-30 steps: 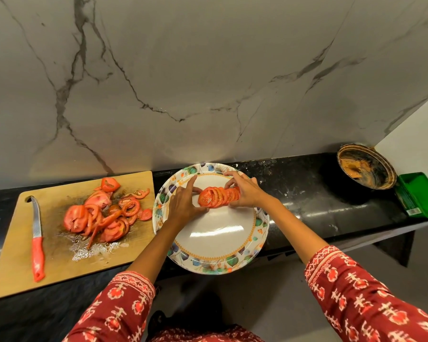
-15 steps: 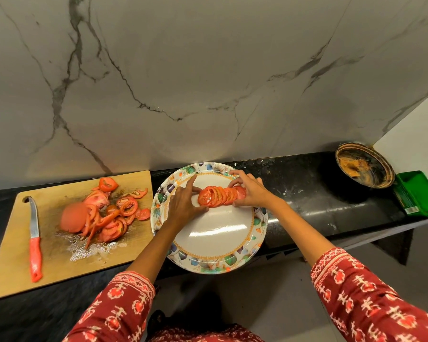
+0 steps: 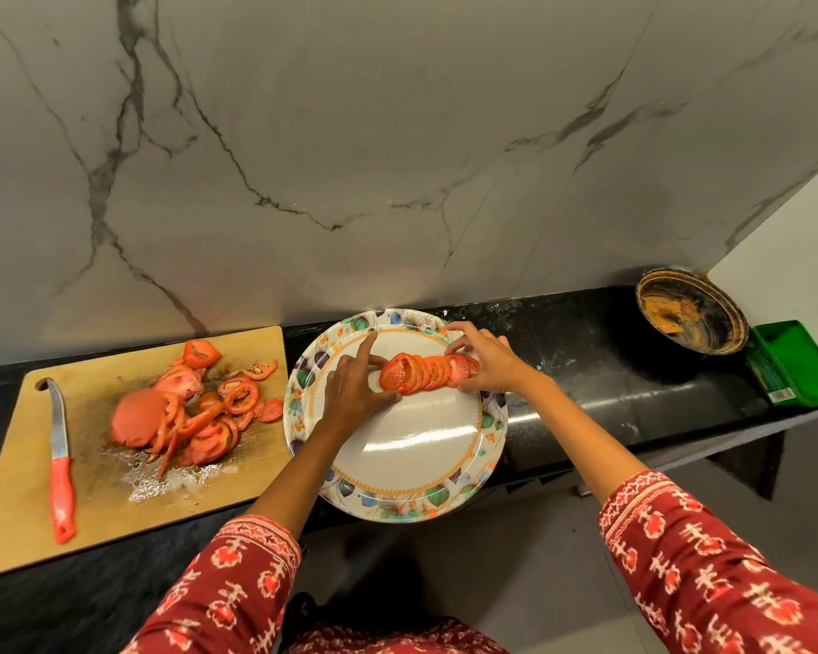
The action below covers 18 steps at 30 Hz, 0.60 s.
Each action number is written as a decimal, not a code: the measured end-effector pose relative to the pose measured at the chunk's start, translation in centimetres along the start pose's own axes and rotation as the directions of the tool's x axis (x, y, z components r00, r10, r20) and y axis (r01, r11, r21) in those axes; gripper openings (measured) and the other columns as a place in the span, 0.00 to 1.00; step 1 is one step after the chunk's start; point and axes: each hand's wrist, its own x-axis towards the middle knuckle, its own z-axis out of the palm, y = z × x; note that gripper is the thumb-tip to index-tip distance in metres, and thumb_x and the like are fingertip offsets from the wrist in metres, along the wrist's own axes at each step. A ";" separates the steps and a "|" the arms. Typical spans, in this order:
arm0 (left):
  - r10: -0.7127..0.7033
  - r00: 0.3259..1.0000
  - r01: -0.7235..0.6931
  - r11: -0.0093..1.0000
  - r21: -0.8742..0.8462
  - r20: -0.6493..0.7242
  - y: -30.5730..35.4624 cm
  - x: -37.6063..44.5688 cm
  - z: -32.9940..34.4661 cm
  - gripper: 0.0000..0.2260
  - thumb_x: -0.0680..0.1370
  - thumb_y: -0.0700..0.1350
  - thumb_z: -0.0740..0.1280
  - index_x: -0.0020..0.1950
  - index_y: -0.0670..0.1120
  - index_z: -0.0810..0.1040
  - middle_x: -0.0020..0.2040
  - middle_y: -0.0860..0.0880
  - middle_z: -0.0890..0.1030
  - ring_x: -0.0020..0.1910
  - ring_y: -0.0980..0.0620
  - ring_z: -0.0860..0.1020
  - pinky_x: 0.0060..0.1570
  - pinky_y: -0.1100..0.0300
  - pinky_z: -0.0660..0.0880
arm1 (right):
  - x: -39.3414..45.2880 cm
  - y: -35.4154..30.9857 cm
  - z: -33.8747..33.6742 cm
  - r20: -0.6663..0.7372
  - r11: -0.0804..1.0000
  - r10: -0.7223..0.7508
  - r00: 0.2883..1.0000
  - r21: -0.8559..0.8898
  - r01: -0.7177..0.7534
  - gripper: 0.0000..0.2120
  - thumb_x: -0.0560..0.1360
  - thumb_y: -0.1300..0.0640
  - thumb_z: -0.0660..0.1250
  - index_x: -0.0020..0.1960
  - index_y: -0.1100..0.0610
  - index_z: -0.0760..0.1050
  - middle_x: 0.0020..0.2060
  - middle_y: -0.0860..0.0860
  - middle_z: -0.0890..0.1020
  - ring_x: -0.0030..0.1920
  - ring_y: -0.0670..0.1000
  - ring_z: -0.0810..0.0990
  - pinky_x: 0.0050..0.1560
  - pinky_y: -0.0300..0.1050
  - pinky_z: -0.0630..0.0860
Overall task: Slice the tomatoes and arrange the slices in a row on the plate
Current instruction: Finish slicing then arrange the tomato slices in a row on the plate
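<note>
Here the floral-rimmed plate [image 3: 400,469] on the black counter [image 3: 586,370] holds a short row of overlapping tomato slices [image 3: 423,372] across its far half. The left hand [image 3: 353,394] touches the row's left end, forefinger straight; the right hand [image 3: 485,363] pinches the right end with curled fingertips. More cut tomato [image 3: 190,408] lies heaped on the wooden board [image 3: 20,502], beside a red-handled knife [image 3: 60,464].
</note>
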 end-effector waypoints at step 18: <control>0.052 0.997 -0.057 0.996 -0.075 -0.062 -0.2 -0.2 -0.2 0.38 0.68 0.49 0.76 0.73 0.47 0.61 0.56 0.46 0.81 0.57 0.45 0.77 0.58 0.40 0.72 | -1.0 1.6 -0.9 -0.048 0.999 0.012 0.999 -0.046 -0.014 0.37 0.69 0.51 0.74 0.72 0.51 0.58 0.61 0.47 0.78 0.66 0.52 0.66 0.65 0.53 0.58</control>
